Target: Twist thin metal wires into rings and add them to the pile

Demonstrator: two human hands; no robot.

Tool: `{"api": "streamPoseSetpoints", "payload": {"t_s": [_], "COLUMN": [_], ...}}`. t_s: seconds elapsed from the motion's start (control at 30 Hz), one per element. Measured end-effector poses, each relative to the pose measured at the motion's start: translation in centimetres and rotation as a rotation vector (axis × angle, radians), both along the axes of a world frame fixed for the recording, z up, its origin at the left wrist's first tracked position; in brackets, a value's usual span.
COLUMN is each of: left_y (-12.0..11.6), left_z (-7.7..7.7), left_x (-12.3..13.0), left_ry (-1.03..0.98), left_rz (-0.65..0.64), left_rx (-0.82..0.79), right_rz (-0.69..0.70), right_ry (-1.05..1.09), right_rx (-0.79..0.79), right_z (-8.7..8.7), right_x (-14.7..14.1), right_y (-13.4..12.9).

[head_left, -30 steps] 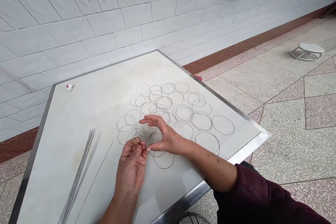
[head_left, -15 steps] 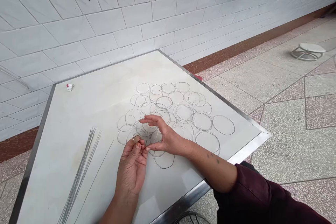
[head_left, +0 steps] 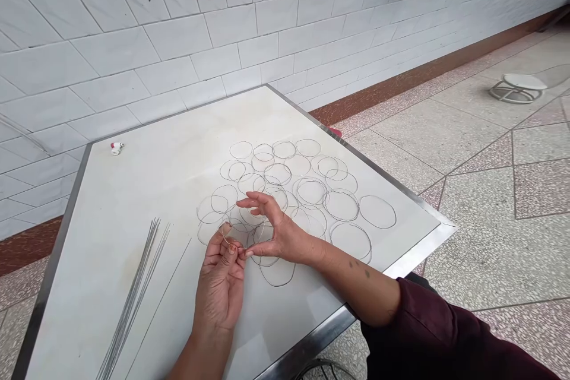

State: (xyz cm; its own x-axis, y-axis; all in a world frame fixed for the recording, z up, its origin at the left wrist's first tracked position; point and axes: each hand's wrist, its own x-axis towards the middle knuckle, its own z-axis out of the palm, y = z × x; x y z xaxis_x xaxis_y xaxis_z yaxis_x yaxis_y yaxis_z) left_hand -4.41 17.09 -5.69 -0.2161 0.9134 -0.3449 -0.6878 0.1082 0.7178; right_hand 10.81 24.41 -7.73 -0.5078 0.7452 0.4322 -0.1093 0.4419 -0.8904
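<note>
Okay, so put the middle of the clock at the spot where the fingertips meet, out over the tabletop [head_left: 169, 178]. The left hand [head_left: 220, 291] comes in from about 7 o'clock, palm turned up, with its thumb and forefinger pinching a thin wire hoop [head_left: 224, 238]. That hoop's lifted off the surface, its loop hanging in the space between the two hands. The right hand [head_left: 285, 234] reaches in from 3 o'clock, fingers spread wide from the thumb in a big C, and the thumb tip is right up against the left fingertips; can't tell if it's gripping any wire too. A whole mess of wire rings [head_left: 297, 190] lies flat, mostly toward 2 o'clock, loads of them overlapping, some partly hidden behind the right hand. Over at 8 o'clock there's a bundle of straight wires [head_left: 127, 303], with one single wire [head_left: 162, 298] lying apart from it, closer to the left hand. Some little white-and-red thing [head_left: 116, 148], too small to make out, sits way out at 10. There's also a low round stool [head_left: 519, 88] on the floor, far off toward 2.
</note>
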Motion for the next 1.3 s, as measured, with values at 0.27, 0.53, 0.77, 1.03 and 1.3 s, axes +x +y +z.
{"api": "streamPoseSetpoints", "payload": {"t_s": [0.27, 0.53, 0.77, 1.03, 1.3], "left_y": [-0.3, -0.3, -0.5, -0.6, -0.4], "left_z": [0.3, 0.5, 0.6, 0.7, 0.4], "left_x": [0.2, 0.3, 0.3, 0.7, 0.7], "left_ry": [0.167, 0.217, 0.217, 0.238, 0.214], "left_rz": [-0.052, -0.047, -0.069, -0.103, -0.080], "left_rx": [0.060, 0.108, 0.129, 0.111, 0.115], "right_rz": [0.037, 0.117, 0.168, 0.190, 0.049], "right_ry": [-0.069, 0.104, 0.199, 0.140, 0.087], "right_rx": [-0.155, -0.258, -0.218, -0.250, -0.172], "right_z": [0.1, 0.1, 0.0, -0.7, 0.4], "right_x": [0.1, -0.2, -0.6, -0.6, -0.5], "right_y": [-0.2, -0.3, -0.1, -0.1, -0.6]}}
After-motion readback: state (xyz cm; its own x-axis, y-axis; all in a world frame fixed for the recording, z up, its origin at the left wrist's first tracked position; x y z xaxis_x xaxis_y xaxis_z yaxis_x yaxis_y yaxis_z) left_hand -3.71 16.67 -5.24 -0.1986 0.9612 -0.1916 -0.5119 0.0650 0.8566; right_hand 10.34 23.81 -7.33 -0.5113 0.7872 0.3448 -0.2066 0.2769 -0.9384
